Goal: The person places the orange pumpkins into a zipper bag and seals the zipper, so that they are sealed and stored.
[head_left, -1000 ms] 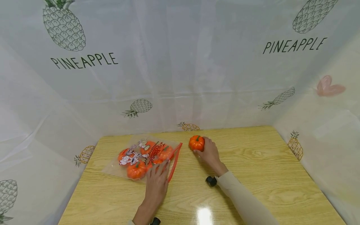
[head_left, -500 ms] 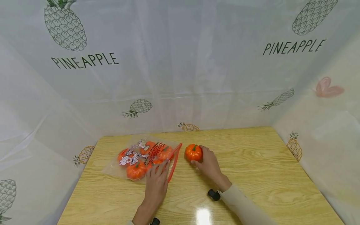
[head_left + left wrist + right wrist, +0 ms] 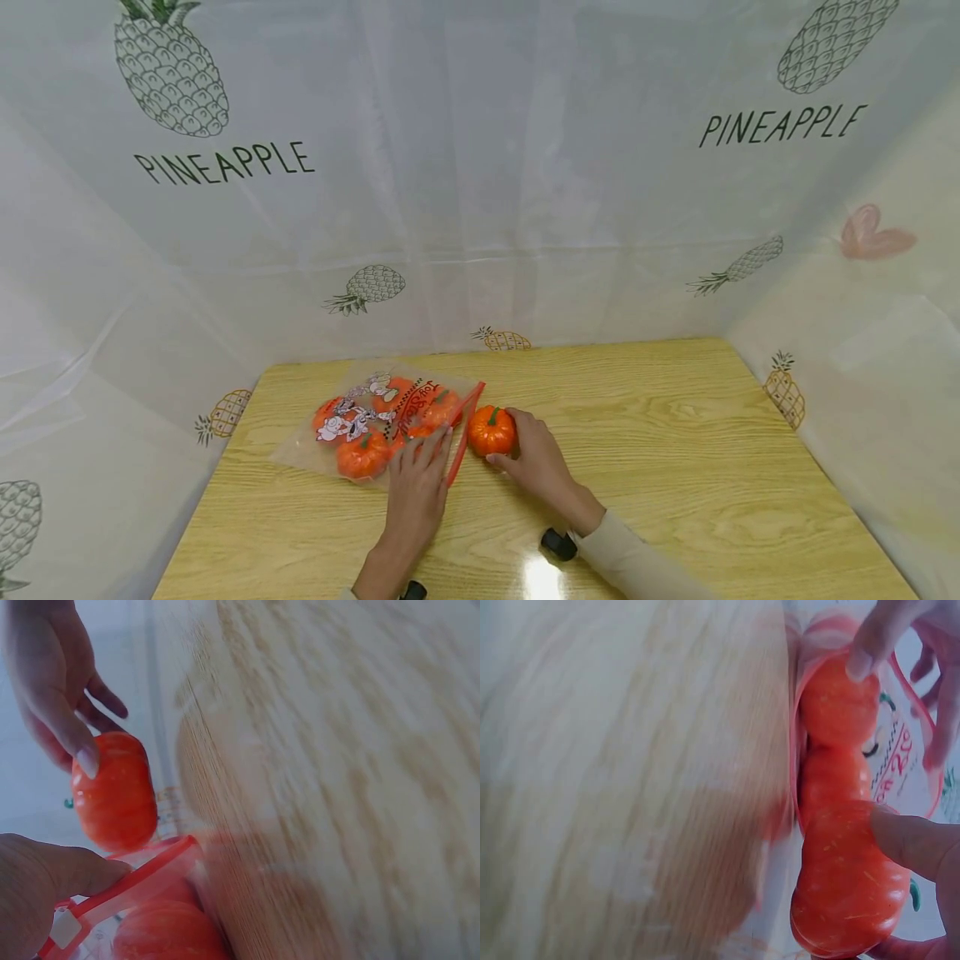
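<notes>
Left hand (image 3: 417, 487) — palm down, fingers forward | right hand (image 3: 538, 462) — gripping, thumb opposite fingers

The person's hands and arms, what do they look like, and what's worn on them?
The left hand and right hand are bare, without gloves. The right sleeve is plain, light beige and long; only a sliver of the left sleeve shows. A small black device sits beside the right sleeve, and a second device near the left.

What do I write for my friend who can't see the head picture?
The right hand holds a shiny orange pumpkin beside the red-edged opening of a clear bag of pumpkins. The left hand holds the bag on a wood-grain table, before a pineapple-print sheet.
</notes>
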Tool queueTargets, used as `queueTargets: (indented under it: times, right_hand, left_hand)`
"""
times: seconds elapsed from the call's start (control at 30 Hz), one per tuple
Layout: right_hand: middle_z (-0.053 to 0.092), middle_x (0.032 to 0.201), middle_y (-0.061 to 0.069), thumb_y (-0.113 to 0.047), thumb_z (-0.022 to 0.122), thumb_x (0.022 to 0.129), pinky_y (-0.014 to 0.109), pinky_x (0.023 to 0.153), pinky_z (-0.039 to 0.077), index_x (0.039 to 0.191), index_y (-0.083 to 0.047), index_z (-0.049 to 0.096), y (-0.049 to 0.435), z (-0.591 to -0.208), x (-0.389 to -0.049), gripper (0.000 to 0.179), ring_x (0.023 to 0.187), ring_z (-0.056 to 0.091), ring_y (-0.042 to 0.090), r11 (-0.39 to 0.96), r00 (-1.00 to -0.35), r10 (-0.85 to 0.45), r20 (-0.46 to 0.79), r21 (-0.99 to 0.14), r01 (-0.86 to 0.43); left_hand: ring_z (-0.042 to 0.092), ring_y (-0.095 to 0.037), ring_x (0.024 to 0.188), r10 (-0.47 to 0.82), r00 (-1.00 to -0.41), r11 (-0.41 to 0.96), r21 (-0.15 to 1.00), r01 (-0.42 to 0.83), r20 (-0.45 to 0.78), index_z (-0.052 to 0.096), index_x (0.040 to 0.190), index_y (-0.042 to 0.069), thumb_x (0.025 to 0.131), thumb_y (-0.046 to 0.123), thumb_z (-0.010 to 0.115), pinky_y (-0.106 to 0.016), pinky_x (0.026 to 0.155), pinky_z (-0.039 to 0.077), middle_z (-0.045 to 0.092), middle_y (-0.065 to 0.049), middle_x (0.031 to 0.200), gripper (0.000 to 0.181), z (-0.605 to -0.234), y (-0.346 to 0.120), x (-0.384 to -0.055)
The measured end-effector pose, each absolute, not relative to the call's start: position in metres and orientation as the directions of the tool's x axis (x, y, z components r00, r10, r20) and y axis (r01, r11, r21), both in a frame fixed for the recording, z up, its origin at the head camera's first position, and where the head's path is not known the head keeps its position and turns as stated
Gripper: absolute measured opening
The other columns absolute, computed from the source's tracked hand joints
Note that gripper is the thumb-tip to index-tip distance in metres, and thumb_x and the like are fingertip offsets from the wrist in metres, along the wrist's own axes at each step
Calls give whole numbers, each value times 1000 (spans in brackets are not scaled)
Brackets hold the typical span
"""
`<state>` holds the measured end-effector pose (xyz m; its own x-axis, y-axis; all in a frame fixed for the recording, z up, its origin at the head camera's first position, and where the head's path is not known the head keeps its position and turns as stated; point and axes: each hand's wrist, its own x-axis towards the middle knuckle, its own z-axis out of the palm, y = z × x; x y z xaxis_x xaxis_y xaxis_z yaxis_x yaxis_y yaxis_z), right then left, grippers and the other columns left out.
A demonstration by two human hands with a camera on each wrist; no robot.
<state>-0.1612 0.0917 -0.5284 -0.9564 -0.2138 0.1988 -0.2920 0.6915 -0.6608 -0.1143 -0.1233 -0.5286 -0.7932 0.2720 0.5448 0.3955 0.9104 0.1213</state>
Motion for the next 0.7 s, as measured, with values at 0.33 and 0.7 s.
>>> queueTargets:
  times: [0.33,0.7]
  right_hand:
    - [65,133,24,-22,90,85,55,101,53,142,7,53,69,-530,-166,74,118,63,40,694,-956,-226,188,-658,-293]
    - [65,131,23,-25,89,87,53,96,54,143,7,53,45,-530,-177,74,113,63,39,711,-954,-238,181,-637,-298]
  left_hand:
    - [56,-30,117,277,-777,902,125,413,564,72,135,5,64,0,98,-47,93,44,63,-5,143,75,-528,-123,-114]
    - [55,-29,118,276,-779,902,128,412,562,72,136,5,66,-1,96,-48,94,43,62,-4,144,74,-528,-123,-114]
